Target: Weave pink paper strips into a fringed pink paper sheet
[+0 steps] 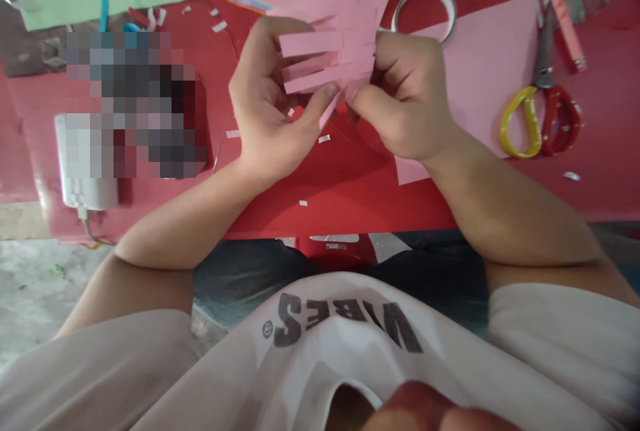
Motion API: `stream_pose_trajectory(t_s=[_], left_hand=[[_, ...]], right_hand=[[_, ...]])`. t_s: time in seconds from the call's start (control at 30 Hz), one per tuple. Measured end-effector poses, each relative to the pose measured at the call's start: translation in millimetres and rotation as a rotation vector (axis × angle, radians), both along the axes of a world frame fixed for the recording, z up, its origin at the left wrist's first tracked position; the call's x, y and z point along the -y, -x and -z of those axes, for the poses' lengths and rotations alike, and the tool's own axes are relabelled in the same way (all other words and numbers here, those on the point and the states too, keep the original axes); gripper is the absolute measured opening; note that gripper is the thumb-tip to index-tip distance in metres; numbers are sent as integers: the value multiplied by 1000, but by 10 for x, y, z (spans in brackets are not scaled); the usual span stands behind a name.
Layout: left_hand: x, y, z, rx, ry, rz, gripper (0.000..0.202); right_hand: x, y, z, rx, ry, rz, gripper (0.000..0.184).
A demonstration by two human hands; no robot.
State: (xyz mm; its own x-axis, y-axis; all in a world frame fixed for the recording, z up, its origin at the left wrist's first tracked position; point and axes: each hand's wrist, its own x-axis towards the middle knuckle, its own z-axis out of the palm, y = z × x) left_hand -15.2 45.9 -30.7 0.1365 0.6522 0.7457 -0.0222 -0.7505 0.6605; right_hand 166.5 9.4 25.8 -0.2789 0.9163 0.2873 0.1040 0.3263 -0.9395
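Pinching the fringed paper (357,44) at twelve o'clock, the right hand (410,98) presses thumb to curled fingers by its lower edge; the left hand (273,98) holds a strip (329,108) under its thumb, other fingers bent behind. Tape (451,11) lies at one, scissors (543,76) at two.

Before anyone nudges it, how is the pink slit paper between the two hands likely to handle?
The pink slit paper is probably light, as it looks thin. Its narrow strips would likely bend at a push, since several ends stick out free. Pulled, it may tear where the cuts end.
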Motion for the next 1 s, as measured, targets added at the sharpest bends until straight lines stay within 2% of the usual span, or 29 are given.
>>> stream_pose_trajectory(t_s=[0.1, 0.17, 0.27, 0.43, 0.57, 0.77, 0.9, 1.0], left_hand=[[14, -26, -1, 71, -29, -80, 44], [19, -22, -2, 24, -39, -85, 45], [41, -14, -14, -41, 3, -97, 50], [93, -42, -7, -14, 57, -185, 55], [83, -15, 40, -15, 75, -118, 53], [76, 9, 115, -14, 119, -151, 57], [82, 33, 114, -22, 114, -141, 57], [75, 61, 80, -58, 68, -111, 49]], right_hand=[[0, 1, 2, 14, 6, 21, 14], [-3, -1, 11, 36, -2, 28, 15], [-8, -5, 25, 55, -10, 36, 16], [-8, 0, 30, 40, -6, 35, 17], [-17, -5, 40, 49, -23, 35, 19], [-12, -19, 39, 54, -12, 19, 19], [4, -13, 23, 45, 12, 18, 21], [1, -9, 27, 32, -10, 16, 21]])
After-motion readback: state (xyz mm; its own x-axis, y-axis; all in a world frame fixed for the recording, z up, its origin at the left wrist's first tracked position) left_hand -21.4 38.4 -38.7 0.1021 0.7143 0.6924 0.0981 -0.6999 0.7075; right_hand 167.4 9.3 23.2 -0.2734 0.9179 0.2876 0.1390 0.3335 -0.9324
